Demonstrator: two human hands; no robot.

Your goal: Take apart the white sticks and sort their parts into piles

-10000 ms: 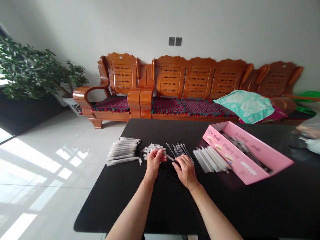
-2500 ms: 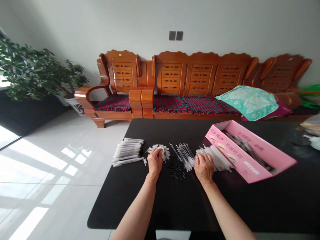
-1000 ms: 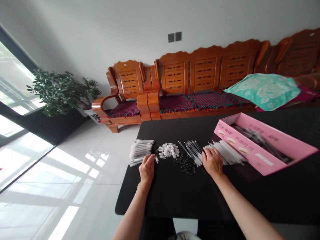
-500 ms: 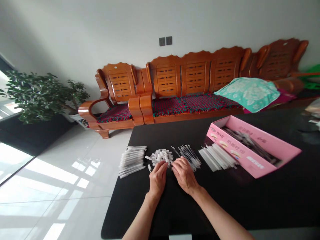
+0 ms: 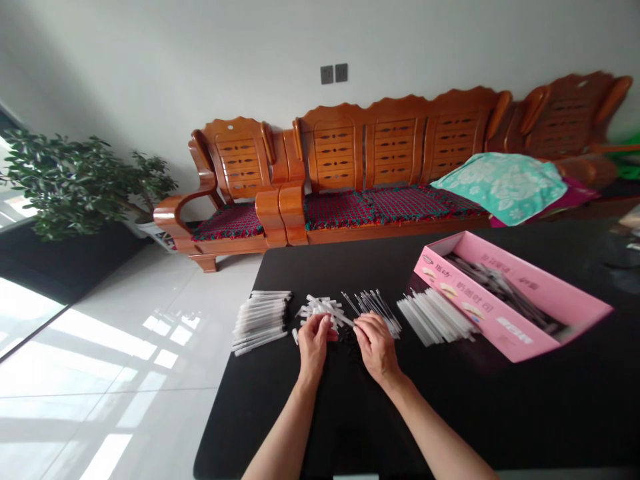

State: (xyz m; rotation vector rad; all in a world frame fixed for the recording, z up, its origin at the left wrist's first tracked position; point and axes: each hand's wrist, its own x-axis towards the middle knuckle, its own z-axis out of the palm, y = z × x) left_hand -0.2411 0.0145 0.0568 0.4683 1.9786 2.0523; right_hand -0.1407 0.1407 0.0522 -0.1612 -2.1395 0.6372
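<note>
A white pen barrel (image 5: 342, 317) slants between my hands, over a heap of white pen caps (image 5: 315, 305). My left hand (image 5: 315, 340) is closed round its left part, thumb on top. The fingertips of my right hand (image 5: 375, 341) pinch its right end; whether they hold a small part there is hidden. Small black pieces (image 5: 353, 347) lie on the table below, between the hands. Thin pen refills (image 5: 381, 310) are spread just beyond my right hand. To the left lies a row of capped white pens (image 5: 260, 323).
White tubes (image 5: 435, 317) lie in a row on the black table (image 5: 310, 427), right of the refills. Beside them stands an open pink box (image 5: 470, 305) with dark, thin items inside. Behind the table are a wooden sofa (image 5: 335, 147) and a turquoise cushion (image 5: 510, 187).
My hands have lifted slightly from the table beside the cap heap. A white barrel now shows between them. The view has shifted a little.
</note>
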